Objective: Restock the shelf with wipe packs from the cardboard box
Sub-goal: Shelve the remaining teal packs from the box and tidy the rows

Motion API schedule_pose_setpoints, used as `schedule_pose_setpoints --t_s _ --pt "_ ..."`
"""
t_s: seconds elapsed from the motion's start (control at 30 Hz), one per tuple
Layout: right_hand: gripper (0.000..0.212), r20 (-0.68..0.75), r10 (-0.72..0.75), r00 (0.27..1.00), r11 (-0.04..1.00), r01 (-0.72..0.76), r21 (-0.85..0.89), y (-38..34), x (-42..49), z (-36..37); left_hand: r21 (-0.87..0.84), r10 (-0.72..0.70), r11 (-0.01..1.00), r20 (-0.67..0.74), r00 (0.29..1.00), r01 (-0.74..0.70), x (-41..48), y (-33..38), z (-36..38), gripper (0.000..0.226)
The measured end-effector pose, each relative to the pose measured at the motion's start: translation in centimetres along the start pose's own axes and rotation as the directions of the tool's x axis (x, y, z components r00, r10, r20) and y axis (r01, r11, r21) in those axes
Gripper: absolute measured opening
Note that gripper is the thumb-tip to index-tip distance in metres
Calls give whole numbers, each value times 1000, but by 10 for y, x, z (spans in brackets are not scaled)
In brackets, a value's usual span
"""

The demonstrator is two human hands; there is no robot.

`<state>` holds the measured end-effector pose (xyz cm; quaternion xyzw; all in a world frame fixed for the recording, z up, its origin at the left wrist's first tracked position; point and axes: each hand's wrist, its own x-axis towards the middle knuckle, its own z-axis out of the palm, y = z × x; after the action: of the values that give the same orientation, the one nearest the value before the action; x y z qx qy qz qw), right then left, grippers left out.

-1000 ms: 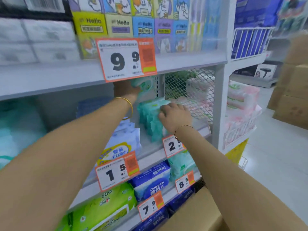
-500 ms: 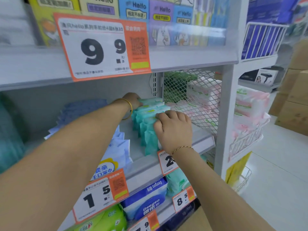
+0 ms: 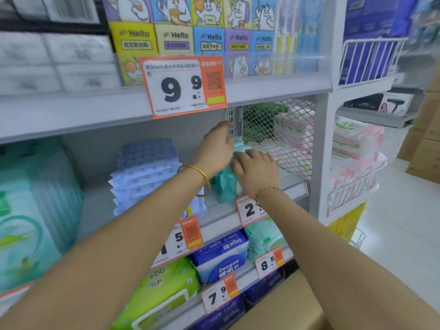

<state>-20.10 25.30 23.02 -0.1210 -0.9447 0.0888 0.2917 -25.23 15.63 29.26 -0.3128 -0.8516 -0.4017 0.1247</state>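
Wipe packs [image 3: 226,184], teal and standing on edge in a row, sit at the right end of the middle shelf [image 3: 291,185], at about 12 o'clock from you and hard against the mesh divider [image 3: 281,139]. Your left hand [image 3: 214,148] rests on the far left side of the row, fingers extended rather than curled; your right hand [image 3: 256,171] lies flat across the top and front of the row, fingers fairly straight, pressing, not gripping. Judged step: squaring and packing the row back, with placement of this batch apparently done. The next move likely calls for releasing both hands and reaching down to the cardboard box [image 3: 285,306] at 5 o'clock for more packs. Obstructions noted: the upper shelf edge and its hanging price tag [image 3: 183,85] sit just above your left hand, leaving little headroom; the blue packs [image 3: 145,170] at 10 o'clock stand near the row and lean loosely. The mesh blocks any spread toward 2 o'clock. The box's contents are out of view.
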Motion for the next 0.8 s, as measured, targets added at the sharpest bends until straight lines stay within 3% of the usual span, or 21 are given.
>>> schedule_pose_setpoints --t_s 0.07,0.13,0.23,0.33,0.43,0.53,0.63,0.73,0.8 --pt "72 -98 10 995 996 -1 92 0 -9 -11 -217 44 974 -95 994 -64 -55 18 -4 40" --pt "58 -295 26 955 988 21 155 3 -37 -23 -353 54 931 -123 991 -95 -114 24 -2 38" --pt "43 -418 53 907 973 48 227 17 -114 -25 -407 5 913 -19 1000 -13 -200 12 18 36" --pt "43 -279 142 950 959 -62 276 42 -211 3 -397 -95 902 200 975 170 -265 -18 58 35" --pt "46 134 268 954 925 -294 241 58 -308 50 -316 -132 916 346 929 248 -304 -50 98 35" --pt "47 492 344 800 905 -421 52 55 -382 96 -210 -120 948 457 881 238 -332 -84 129 38" --pt "45 744 397 538 860 -501 -96 52 -426 144 -27 -74 993 609 790 114 -341 -105 143 46" --pt "44 861 415 295 812 -547 -204 47 -450 187 4 -24 1000 681 732 30 -335 -114 144 46" --pt "45 887 423 183 790 -553 -263 43 -459 210 17 -23 1000 697 716 15 -332 -118 143 46"
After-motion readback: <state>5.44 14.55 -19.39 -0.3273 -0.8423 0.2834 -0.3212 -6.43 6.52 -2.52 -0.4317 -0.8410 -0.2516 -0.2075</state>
